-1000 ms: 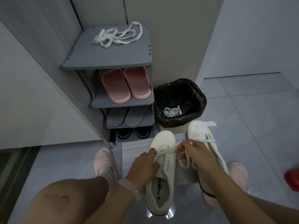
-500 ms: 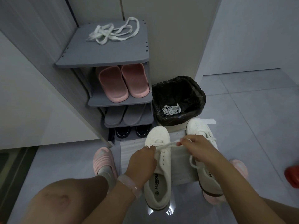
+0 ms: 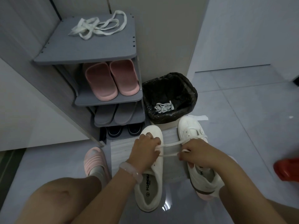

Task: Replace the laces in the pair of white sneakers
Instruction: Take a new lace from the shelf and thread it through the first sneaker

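Two white sneakers stand on the floor in front of me. My left hand (image 3: 145,151) lies over the lace area of the left sneaker (image 3: 150,183) and grips a white lace (image 3: 169,148). The lace runs taut in two strands across to my right hand (image 3: 195,152), which pinches its other part in front of the right sneaker (image 3: 192,128). A loose bundle of white laces (image 3: 100,27) lies on top of the grey shoe rack (image 3: 97,47). Another bunch of white laces (image 3: 163,107) sits inside the black-lined bin (image 3: 186,88).
The rack holds pink slippers (image 3: 111,80), grey slippers (image 3: 114,113) and dark shoes (image 3: 124,129) on lower shelves. My foot in a pink slipper (image 3: 94,160) is at the left, my knee below it. A red object (image 3: 286,168) lies at the right edge. A pale mat (image 3: 121,149) lies under the sneakers.
My hands have drawn apart, stretching the lace tight between them over the left sneaker. The view has shifted slightly closer.
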